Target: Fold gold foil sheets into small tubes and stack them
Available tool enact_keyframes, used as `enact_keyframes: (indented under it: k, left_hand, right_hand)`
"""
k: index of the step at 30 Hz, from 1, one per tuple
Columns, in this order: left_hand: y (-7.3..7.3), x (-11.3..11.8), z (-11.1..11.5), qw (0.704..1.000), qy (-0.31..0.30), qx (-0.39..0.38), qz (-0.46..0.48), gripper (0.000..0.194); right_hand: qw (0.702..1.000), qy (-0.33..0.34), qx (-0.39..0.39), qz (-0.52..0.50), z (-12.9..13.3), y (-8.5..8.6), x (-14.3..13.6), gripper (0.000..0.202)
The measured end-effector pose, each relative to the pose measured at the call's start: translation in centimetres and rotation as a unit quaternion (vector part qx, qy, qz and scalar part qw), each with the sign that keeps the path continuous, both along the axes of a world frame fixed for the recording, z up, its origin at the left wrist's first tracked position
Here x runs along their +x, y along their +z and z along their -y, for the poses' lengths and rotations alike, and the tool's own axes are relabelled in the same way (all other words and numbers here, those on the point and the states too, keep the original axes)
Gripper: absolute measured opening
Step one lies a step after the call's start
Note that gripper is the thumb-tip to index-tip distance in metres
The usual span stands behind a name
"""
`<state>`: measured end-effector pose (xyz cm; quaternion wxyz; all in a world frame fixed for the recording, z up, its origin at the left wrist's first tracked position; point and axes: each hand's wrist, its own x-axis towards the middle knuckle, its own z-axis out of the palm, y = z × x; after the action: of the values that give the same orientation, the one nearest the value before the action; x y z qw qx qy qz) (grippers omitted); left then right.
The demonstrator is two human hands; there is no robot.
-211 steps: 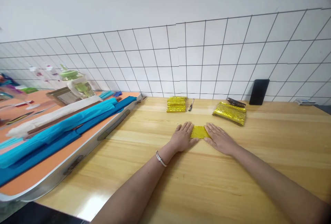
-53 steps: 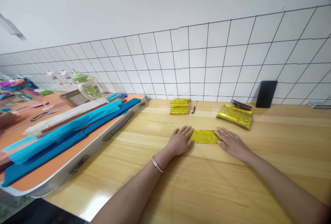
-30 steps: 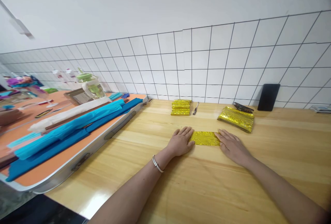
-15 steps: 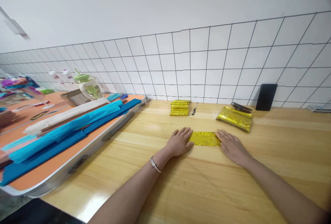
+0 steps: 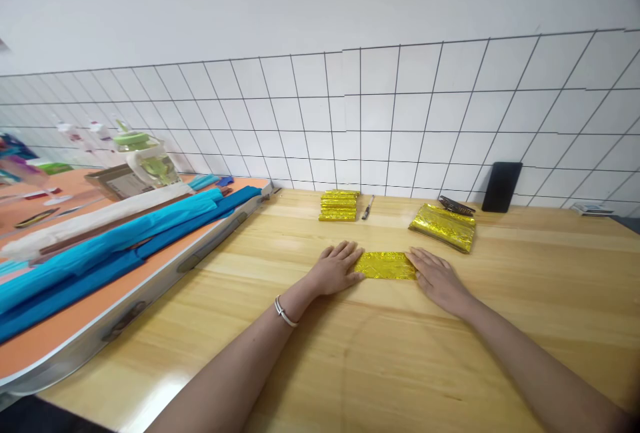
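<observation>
A flat strip of shiny gold foil paper (image 5: 384,265) lies on the wooden table in front of me. My left hand (image 5: 338,269) rests flat on its left end, fingers stretched out. Over the right end lies my right hand (image 5: 436,277), palm down with its fingers extended. Both ends of the strip are partly hidden under the fingers. Behind it, toward the wall, sit a pleated gold foil piece (image 5: 339,206) and a pen (image 5: 368,207). A larger stack of gold foil sheets (image 5: 444,227) lies back right, with a black stapler (image 5: 457,206) against its far edge.
A black phone (image 5: 502,187) leans against the tiled wall. At left, an orange-topped table (image 5: 37,351) carries blue rolls of paper (image 5: 115,241), a white roll and a green-lidded jug (image 5: 146,156). A small stack of cards (image 5: 593,209) lies far right.
The whole view has shifted slightly, so things appear a little further left. Both hands stay flat on the foil strip, with no clear movement against it.
</observation>
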<state>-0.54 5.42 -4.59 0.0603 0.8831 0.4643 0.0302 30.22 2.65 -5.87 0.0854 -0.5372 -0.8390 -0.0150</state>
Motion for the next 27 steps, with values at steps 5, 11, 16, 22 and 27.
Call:
enact_keyframes:
  k: [5,11,16,22,27]
  left_hand:
    - [0.14,-0.10,-0.11,1.000,-0.004,-0.008,0.000,0.068]
    - [0.08,-0.30,-0.33,1.000,-0.012,-0.019,0.012,0.067]
    - [0.18,-0.40,-0.57,1.000,-0.014,-0.026,0.010,0.067]
    - [0.31,-0.48,-0.60,1.000,-0.019,-0.020,0.010,0.066]
    - [0.44,-0.50,-0.51,1.000,-0.017,-0.017,0.015,0.066]
  right_hand:
    - [1.000,-0.003,-0.001,-0.001,0.08,0.20,-0.05,0.052]
    - [1.000,-0.001,-0.001,-0.008,-0.01,0.09,-0.07,0.054]
    - [1.000,-0.002,-0.006,-0.013,-0.31,0.04,0.17,0.057]
    - [1.000,0.002,-0.011,-0.024,-0.42,0.23,0.26,0.059]
    - [1.000,-0.003,-0.007,-0.029,-0.39,0.25,0.23,0.059]
